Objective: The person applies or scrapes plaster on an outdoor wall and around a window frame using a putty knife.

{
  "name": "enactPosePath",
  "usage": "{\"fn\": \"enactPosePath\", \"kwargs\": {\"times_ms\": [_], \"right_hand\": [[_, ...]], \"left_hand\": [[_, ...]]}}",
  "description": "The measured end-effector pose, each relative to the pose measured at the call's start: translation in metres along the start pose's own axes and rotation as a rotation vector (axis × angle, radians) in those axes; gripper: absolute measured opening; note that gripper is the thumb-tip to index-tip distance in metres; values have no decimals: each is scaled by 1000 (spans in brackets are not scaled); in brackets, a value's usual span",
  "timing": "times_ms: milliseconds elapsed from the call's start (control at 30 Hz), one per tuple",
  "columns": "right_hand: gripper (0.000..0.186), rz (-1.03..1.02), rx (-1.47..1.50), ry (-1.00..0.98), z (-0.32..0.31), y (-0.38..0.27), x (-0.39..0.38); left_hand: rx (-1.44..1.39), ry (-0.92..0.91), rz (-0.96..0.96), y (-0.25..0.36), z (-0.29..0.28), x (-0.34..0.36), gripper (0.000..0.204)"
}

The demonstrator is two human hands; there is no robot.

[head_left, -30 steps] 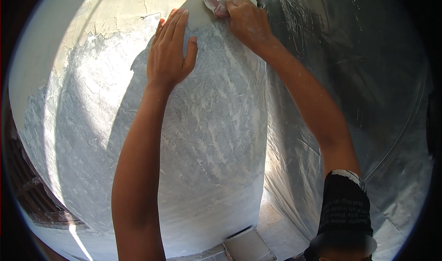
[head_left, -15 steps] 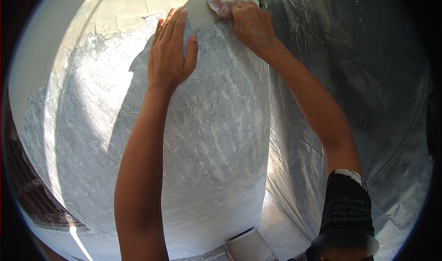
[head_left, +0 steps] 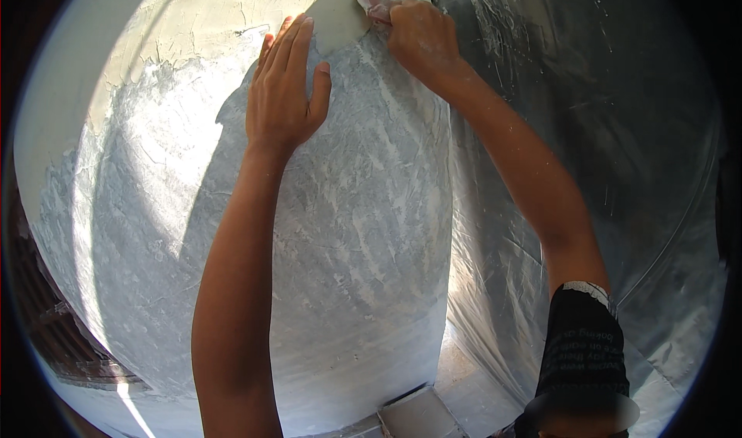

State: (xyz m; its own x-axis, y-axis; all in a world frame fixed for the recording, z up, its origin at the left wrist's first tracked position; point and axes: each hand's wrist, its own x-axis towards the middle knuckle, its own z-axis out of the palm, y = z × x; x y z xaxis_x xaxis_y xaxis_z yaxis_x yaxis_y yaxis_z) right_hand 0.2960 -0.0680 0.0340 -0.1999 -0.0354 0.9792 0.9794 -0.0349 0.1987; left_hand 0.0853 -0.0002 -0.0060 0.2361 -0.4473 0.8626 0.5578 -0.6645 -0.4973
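Note:
A grey wall [head_left: 348, 206] fills the middle of the view, with a smooth cream coat of putty across its upper part. Against it rests my left hand [head_left: 286, 90], palm down, with the fingers stretched out and the thumb apart. My right hand [head_left: 423, 40] is closed around a small pinkish scraper [head_left: 375, 6] smeared with white putty. The scraper's blade lies at the wet-looking putty near the wall's upper right edge; the part under my fingers is hidden.
Dark plastic sheeting [head_left: 618, 129] hangs to the right of the wall, splashed with white specks. Floor tiles [head_left: 421, 419] show at the bottom. Brown slatted material [head_left: 58, 322] stands at the lower left. Sunlight falls across the wall's left side.
My right hand and the scraper have shifted slightly, the scraper's tip moving a little to the right. My left hand stays almost in place on the wall.

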Motion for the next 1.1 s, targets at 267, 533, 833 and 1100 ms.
{"fn": "enactPosePath", "kwargs": {"times_ms": [267, 533, 833, 1100], "right_hand": [[14, -172, -162, 433, 16, 48, 37], [21, -169, 56, 59, -8, -5, -20], [21, -5, -25, 138, 10, 45, 36], [16, -19, 53, 66, -12, -10, -4]], "left_hand": [[-33, -6, 25, 8, 4, 6, 54], [-27, -15, 16, 0, -3, -2, 53], [16, -7, 13, 5, 4, 4, 53], [29, -15, 14, -3, -5, -3, 52]]}}
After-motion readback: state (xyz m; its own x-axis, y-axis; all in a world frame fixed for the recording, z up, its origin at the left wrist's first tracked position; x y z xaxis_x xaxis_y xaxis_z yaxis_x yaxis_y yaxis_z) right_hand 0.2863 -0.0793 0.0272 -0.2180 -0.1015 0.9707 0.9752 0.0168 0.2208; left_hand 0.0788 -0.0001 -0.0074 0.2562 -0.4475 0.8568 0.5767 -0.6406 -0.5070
